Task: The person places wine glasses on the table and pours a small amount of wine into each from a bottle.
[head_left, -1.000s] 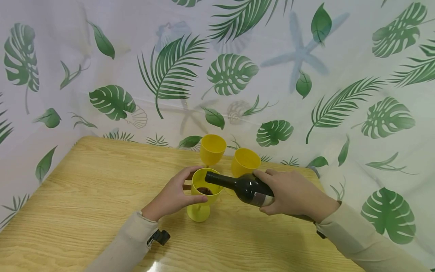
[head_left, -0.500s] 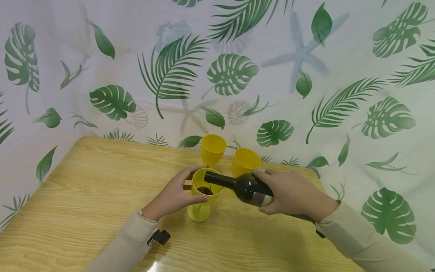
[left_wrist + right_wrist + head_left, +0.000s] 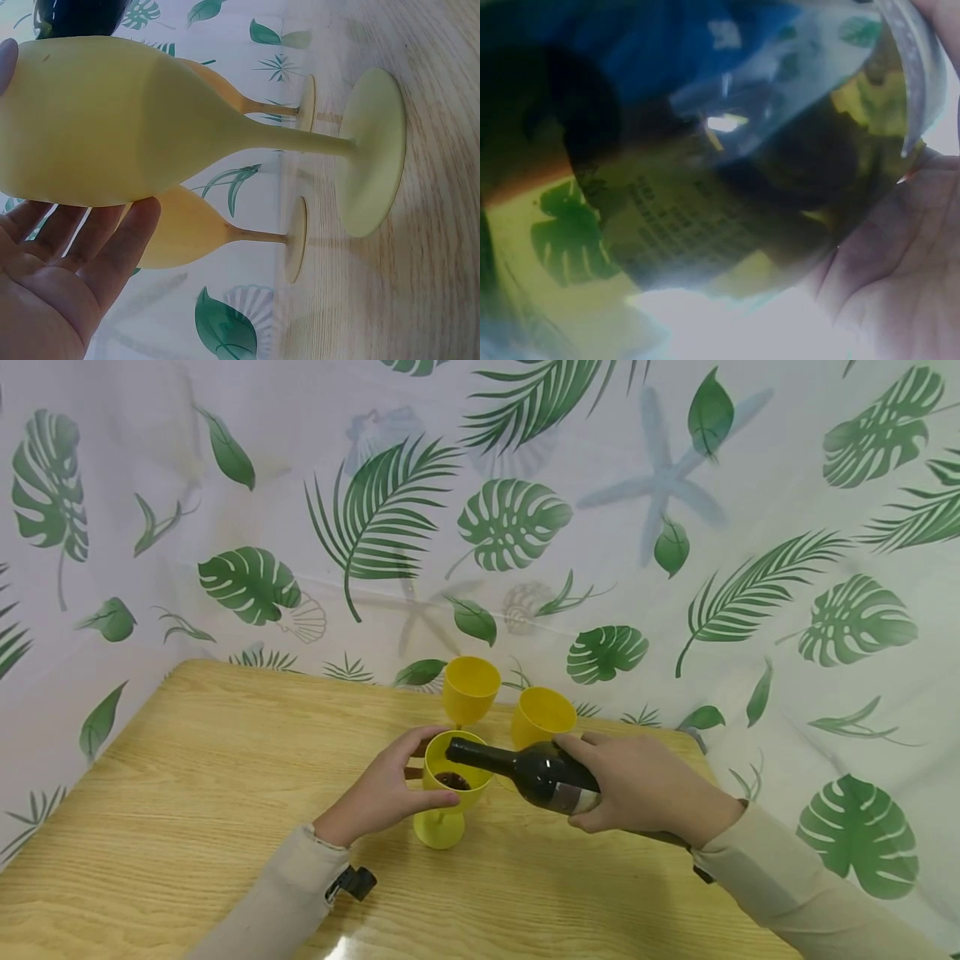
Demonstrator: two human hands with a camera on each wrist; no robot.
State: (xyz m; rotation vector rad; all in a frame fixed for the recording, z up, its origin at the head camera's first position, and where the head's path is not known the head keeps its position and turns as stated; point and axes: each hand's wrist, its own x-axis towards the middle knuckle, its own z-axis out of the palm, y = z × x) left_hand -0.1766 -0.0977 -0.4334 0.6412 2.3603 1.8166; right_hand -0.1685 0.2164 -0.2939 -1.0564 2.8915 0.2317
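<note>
My left hand holds a yellow goblet round its bowl, thumb on the near side and fingers on the far side. The goblet stands upright on its foot on the table, with dark red liquid in the bowl. Gripped round its body by my right hand, a dark glass wine bottle tilts to the left. Its mouth is over the goblet, inside the rim in the head view. The right wrist view is filled by the bottle's glass, with part of the palm at its side.
Two more yellow goblets stand behind: one goblet at the back edge, another goblet to its right, partly hidden by the bottle. The wooden table ends at a leaf-patterned curtain.
The bottle's mouth has shifted slightly left over the goblet, and my right hand with it. A thin stream seen half a second ago no longer shows. The left hand stays put.
</note>
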